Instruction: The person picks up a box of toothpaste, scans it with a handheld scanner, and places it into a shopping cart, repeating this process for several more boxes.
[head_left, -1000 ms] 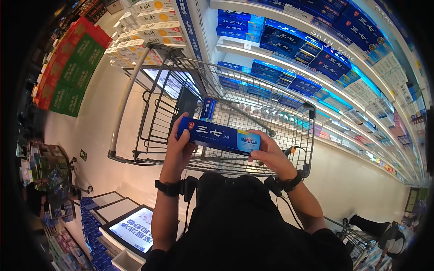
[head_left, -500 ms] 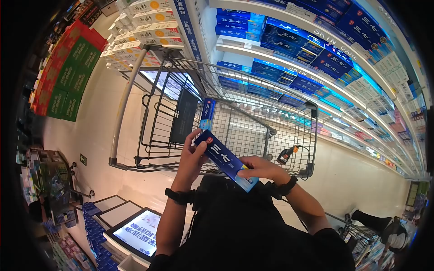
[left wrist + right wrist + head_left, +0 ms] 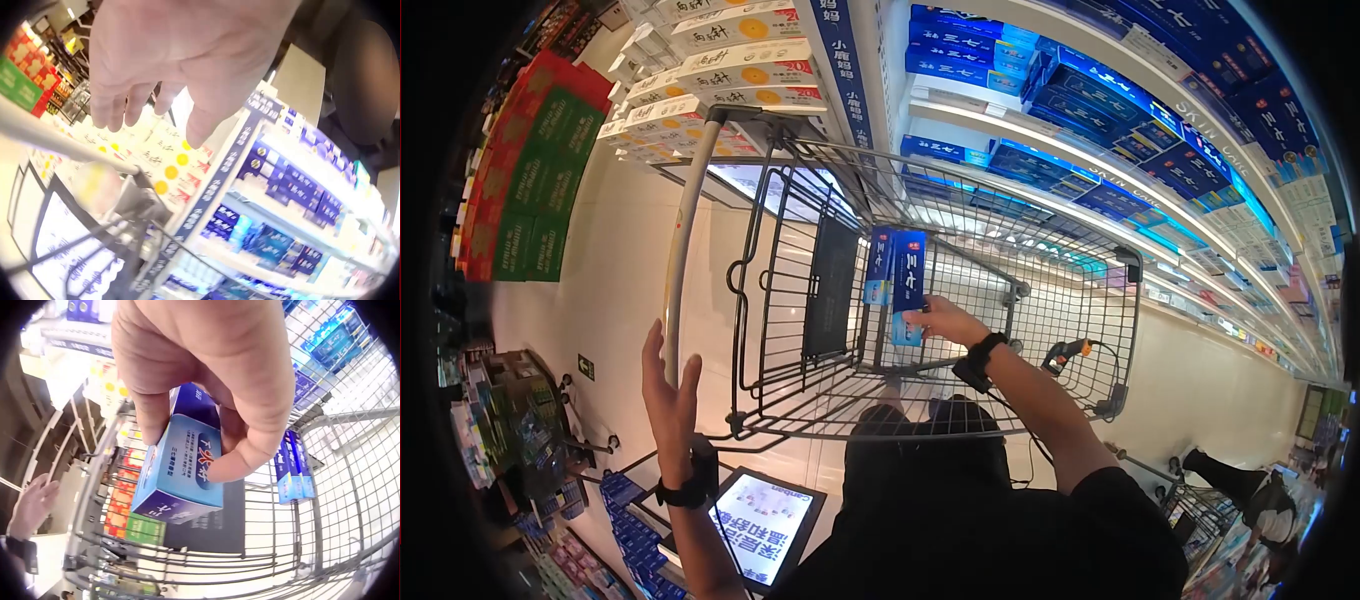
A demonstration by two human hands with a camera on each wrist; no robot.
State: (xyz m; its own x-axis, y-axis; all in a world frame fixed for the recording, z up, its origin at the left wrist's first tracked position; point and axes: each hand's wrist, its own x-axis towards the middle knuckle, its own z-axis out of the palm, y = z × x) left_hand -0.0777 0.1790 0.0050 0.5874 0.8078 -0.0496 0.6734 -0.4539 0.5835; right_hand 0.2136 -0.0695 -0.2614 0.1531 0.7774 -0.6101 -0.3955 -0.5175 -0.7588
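Note:
My right hand (image 3: 948, 320) pinches the light-blue end of a long blue box (image 3: 908, 275) over the shopping cart's basket. The right wrist view shows the thumb and fingers of the hand (image 3: 206, 356) on either side of the box (image 3: 187, 456). In the head view, blue packaging (image 3: 879, 262) lies just left of the held box, by the cart's dark seat panel (image 3: 832, 290); whether it is one box or two I cannot tell. My left hand (image 3: 668, 400) is raised beside the cart handle (image 3: 690, 220), fingers straight, holding nothing; the left wrist view shows the palm (image 3: 187, 50).
Shelves of blue boxes (image 3: 1090, 100) run along the right, white boxes (image 3: 750, 65) are stacked at upper left. A black-and-orange object (image 3: 1065, 355) is at the basket's far-right end. A lit screen (image 3: 765, 525) stands low by my left arm, and another person (image 3: 1265, 500) is at lower right.
My left hand has let go of the box and moved left towards the cart handle. My right hand has carried the box forward over the basket, turning it lengthwise beside the other packaging.

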